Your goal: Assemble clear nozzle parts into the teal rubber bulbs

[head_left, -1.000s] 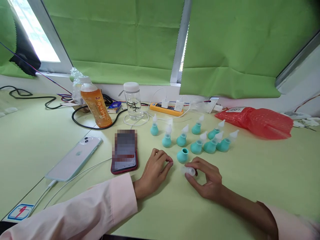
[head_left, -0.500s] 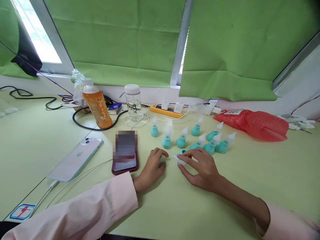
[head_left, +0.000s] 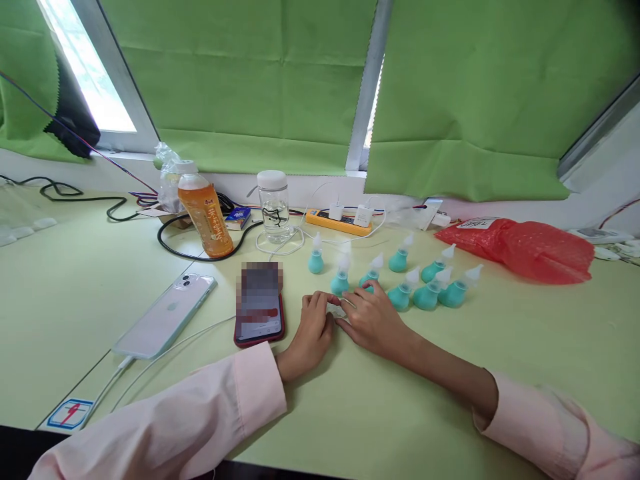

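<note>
My left hand [head_left: 311,328] rests on the green table [head_left: 450,373] with its fingers curled under; whether anything is in them is hidden. My right hand [head_left: 373,319] lies just right of it, fingertips meeting the left hand's and pinched on a small clear nozzle tip [head_left: 340,309]. Several teal rubber bulbs with white tips [head_left: 428,293] stand in two loose rows just beyond my right hand. The nearest one [head_left: 371,275] is right behind my knuckles. The uncapped teal bulb seen earlier is now out of sight behind my right hand.
A red-cased phone [head_left: 259,313] lies beside my left hand, a white phone [head_left: 167,317] on a cable further left. Behind stand an orange drink bottle [head_left: 206,213], a glass jar [head_left: 275,207], a yellow power strip [head_left: 337,222], black cables and a red plastic bag [head_left: 520,248].
My right hand has carried the clear tip left and away from me until it meets my left hand. The uncapped teal bulb is now covered. My left hand barely moved.
</note>
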Motion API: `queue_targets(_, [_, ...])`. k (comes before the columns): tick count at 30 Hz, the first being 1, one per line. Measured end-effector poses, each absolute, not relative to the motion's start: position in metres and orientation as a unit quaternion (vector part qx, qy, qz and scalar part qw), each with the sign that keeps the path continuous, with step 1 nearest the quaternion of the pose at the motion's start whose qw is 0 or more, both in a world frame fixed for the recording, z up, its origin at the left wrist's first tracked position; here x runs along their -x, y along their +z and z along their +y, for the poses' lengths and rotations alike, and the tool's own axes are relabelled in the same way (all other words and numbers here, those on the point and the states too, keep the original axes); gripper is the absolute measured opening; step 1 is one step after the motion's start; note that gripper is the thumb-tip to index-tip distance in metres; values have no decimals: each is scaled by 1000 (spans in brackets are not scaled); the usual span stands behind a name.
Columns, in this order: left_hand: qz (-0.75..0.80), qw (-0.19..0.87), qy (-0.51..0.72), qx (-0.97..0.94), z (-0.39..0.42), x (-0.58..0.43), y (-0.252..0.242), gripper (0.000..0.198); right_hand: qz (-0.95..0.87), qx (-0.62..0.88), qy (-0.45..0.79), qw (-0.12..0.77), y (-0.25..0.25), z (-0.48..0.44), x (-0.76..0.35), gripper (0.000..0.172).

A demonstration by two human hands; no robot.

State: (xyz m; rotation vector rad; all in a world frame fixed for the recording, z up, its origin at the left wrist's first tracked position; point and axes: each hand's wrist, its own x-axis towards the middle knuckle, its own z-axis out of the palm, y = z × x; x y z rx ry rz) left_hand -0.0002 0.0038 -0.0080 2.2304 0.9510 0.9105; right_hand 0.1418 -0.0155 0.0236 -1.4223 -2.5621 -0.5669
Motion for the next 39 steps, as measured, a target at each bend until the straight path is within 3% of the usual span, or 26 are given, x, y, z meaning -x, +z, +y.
queue_targets(5, [356,273,312,-837,5,-1,-8,27,-815,516,-186,188,39,-14,-155,31])
queue_targets(11, [367,286,311,-828,0,0,-1,25,-757,626,-164,86,51,-1,-142,64])
queue_targets(14, [363,286,327,-825,0,0,-1,24,-774,616,-130,69,46,9,-137,56])
queue_targets(18, [362,292,346,-815,-1,0,2,20,-790,596,-116,83,41,20,-136,27])
queue_targets(20, [364,301,362,-804,-2,1,4,17,-786,597,-127,99,45,20,-136,24])
queue_targets(26, [341,329,444,-761,-6,8,9,10,-810,500,-157,262,68,-22,-142,19])
queue_targets(29, [287,333,451,-777,-5,10,9,18,-874,438,-71,199,64,-52,-145,17])
queue_targets(33, [154,310,362,-865,-7,8,8,25,-910,403,42,93,40,-76,-145,13])
queue_targets(36, [149,319,314,-882,-12,3,10,32,-911,394,62,105,26,-81,-144,13])
queue_targets(39, [215,400,285,-844,-16,-2,18,38,-906,388,62,157,22,-81,-144,14])
